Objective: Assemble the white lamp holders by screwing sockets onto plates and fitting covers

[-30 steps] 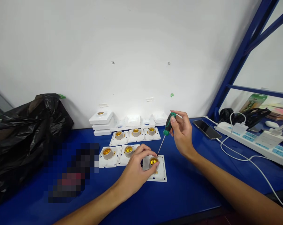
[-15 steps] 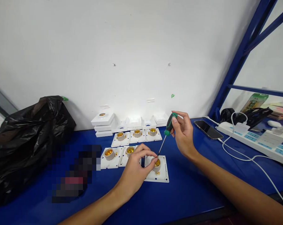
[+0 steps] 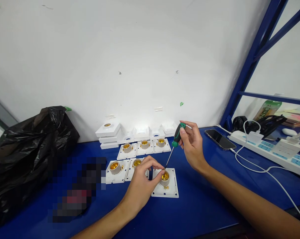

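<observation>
A white square lamp-holder plate (image 3: 170, 191) with a brass-lined socket (image 3: 165, 177) lies on the blue table in front of me. My left hand (image 3: 142, 181) is curled over its left side, fingertips pinching at the socket rim. My right hand (image 3: 192, 143) grips the green-and-black handle of a small screwdriver (image 3: 176, 139). The thin shaft slants down-left, and its tip meets the socket near my left fingertips.
Several more socket plates (image 3: 144, 147) lie in rows behind, with stacked white covers (image 3: 108, 132) at the wall. A black plastic bag (image 3: 28, 152) fills the left. A phone (image 3: 219, 138), a power strip (image 3: 269, 147) and white cables (image 3: 271, 172) lie to the right, by a blue rack.
My left fingers have shifted from covering the socket to pinching at its rim beside the screwdriver tip. The view has tilted slightly; my right hand keeps the screwdriver in about the same place.
</observation>
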Demonstrator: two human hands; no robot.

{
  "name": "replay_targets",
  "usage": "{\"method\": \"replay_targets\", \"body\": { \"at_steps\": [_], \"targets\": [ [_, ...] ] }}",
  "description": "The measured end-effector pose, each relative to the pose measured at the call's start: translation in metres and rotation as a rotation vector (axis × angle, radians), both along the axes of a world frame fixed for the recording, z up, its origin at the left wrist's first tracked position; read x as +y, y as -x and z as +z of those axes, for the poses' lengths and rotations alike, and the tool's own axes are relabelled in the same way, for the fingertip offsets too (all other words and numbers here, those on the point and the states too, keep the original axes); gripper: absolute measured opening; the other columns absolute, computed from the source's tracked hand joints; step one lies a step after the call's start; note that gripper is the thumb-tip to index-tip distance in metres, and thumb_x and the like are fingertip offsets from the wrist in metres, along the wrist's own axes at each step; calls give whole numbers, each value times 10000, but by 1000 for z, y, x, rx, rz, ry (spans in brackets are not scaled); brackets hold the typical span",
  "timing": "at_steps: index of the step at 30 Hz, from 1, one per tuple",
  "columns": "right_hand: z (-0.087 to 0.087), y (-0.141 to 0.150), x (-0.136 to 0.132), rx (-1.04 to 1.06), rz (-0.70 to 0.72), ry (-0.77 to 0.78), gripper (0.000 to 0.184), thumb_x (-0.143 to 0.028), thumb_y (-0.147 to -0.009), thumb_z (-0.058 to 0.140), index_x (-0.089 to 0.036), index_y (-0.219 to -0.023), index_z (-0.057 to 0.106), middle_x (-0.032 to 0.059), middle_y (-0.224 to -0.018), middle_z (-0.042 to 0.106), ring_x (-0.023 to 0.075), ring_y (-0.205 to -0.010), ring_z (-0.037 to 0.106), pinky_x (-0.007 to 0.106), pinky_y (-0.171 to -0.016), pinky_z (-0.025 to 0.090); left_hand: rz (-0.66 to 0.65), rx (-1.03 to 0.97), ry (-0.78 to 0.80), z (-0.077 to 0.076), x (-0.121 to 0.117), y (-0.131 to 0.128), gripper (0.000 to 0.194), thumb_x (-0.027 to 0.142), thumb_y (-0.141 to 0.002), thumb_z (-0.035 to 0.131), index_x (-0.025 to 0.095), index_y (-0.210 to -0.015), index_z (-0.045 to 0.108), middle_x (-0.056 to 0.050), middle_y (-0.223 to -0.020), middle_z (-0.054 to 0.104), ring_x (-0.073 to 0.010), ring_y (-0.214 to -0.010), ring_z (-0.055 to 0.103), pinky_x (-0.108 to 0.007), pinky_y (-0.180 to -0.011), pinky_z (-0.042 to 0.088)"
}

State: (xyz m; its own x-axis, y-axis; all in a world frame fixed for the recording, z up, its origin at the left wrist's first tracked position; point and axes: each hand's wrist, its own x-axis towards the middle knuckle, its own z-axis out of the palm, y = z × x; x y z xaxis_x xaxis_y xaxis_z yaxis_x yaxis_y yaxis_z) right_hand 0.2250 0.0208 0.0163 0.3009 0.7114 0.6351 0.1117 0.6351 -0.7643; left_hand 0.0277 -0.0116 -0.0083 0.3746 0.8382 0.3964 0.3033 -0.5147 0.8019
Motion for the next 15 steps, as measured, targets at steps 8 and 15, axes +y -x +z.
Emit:
{"method": "replay_targets", "body": {
  "at_steps": [8, 15],
  "targets": [
    [-1, 1, -1, 0, 5, 24, 272, -394, -978, 594, -256, -1212, 579, -24, -757, 557, 99, -566, 521, 227, -461, 425, -4, -8, 51, -2, 0, 0, 65, 185, -867, 654, 213, -812, 674, -6, -843, 600, -190, -833, 549, -322, -774, 410],
    [-2, 1, -1, -3, -9, 12, 261, -393, -968, 610, -259, -1189, 574, -24, -764, 567, 101, -570, 529, 237, -472, 423, 1, -21, 77, -3, 2, 0, 67, 190, -854, 638, 210, -793, 618, -2, -824, 583, -188, -816, 522, -319, -768, 401]
  ]
}}
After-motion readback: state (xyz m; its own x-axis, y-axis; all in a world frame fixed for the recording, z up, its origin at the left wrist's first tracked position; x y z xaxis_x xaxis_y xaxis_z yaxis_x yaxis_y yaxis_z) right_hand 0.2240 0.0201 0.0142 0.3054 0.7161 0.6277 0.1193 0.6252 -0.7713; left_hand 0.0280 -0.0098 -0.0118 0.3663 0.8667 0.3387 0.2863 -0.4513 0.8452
